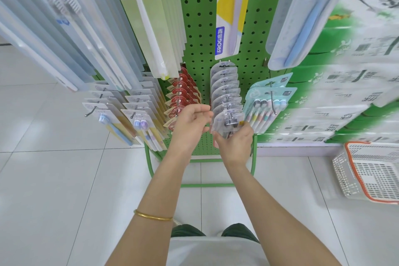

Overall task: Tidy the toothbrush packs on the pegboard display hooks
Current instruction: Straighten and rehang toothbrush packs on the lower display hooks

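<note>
**Squaring up the front clear pack on the middle hook**

I have both hands at the row of clear blister toothbrush packs (225, 93) hanging on 1 hook of the green pegboard (199, 28). My right hand (236, 140) comes from below and grips the nearest pack (226, 122) by its lower part, fingers curled round it. My left hand (191, 122) is half open at the pack's left edge, fingertips (207, 110) touching or almost touching the card; I cannot tell if it pinches anything.

As I judge it, the step in hand is seating this front pack straight on the hook (231, 115), whose tip shows through the card's hole. To do it well I would steady the bottom with the right hand and use the left only to nudge the top edge level, then slide the pack far along the wire so it sits flush with those behind. The clear plastic looks slippery and bendy, so a light grip is better than a squeeze.

The row lies directly beyond my hands. Just to its left hang the red packs (181, 93), close behind my left hand, and just to its right the pastel multi-brush packs (267, 103), near my right knuckles. I should keep my elbows in so neither row gets knocked.
</note>
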The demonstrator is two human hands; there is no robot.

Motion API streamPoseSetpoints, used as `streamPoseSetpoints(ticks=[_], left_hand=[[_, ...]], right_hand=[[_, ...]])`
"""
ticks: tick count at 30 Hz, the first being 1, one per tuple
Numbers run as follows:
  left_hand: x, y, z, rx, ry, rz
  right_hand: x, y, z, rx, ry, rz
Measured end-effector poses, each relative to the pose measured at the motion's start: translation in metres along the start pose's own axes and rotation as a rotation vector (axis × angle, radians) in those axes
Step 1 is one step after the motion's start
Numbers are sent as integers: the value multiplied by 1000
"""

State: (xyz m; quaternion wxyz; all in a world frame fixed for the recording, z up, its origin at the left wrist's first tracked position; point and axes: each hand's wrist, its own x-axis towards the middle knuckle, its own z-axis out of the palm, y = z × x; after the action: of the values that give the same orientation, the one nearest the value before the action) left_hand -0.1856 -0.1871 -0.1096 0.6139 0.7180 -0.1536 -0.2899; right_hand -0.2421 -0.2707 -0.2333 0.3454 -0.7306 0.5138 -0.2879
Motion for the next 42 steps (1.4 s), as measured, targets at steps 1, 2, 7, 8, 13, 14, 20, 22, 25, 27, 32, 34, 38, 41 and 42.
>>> streamPoseSetpoints(ticks=[1, 2, 7, 8, 13, 14, 20, 22, 25, 27, 32, 34, 38, 41, 42], left_hand=[[2, 0, 1, 21, 7, 11], [3, 1, 1, 41, 17, 25], [19, 14, 5, 276, 32, 205], [26, 15, 7, 355, 36, 250], [78, 13, 19, 755, 61, 432], [84, 13, 23, 800, 55, 426], [102, 14, 31, 1005, 4, 412], [106, 12, 32, 1022, -6, 404], [108, 12, 32, 1042, -1, 414], [107, 11, 30, 1055, 24, 453], [103, 13, 24, 1091, 70, 500], [101, 13, 21, 1112, 85, 498], [93, 11, 12, 1189, 145, 503], [79, 8, 7, 1231, 203, 522], [74, 8, 6, 1232, 221, 521]], right_hand=[[-1, 0, -1, -14, -8, 7], [-1, 1, -3, -19, -16, 10], [-13, 0, -23, -2, 7, -37], [-17, 0, -28, -12, 37, -71], [-17, -13, -55, -9, 130, -178], [-14, -18, -60, -2, 119, -191], [-7, -29, -69, -14, 57, -213], [-8, -29, -68, -20, 43, -208], [-10, -30, -68, -24, 21, -198], [-10, -31, -68, -28, 15, -197], [-9, -36, -67, -38, 25, -208], [-8, -39, -66, -39, 26, -215], [-8, -41, -65, -54, 19, -222], [-7, -42, -65, -51, 14, -220], [-7, -41, -65, -49, 8, -217]])
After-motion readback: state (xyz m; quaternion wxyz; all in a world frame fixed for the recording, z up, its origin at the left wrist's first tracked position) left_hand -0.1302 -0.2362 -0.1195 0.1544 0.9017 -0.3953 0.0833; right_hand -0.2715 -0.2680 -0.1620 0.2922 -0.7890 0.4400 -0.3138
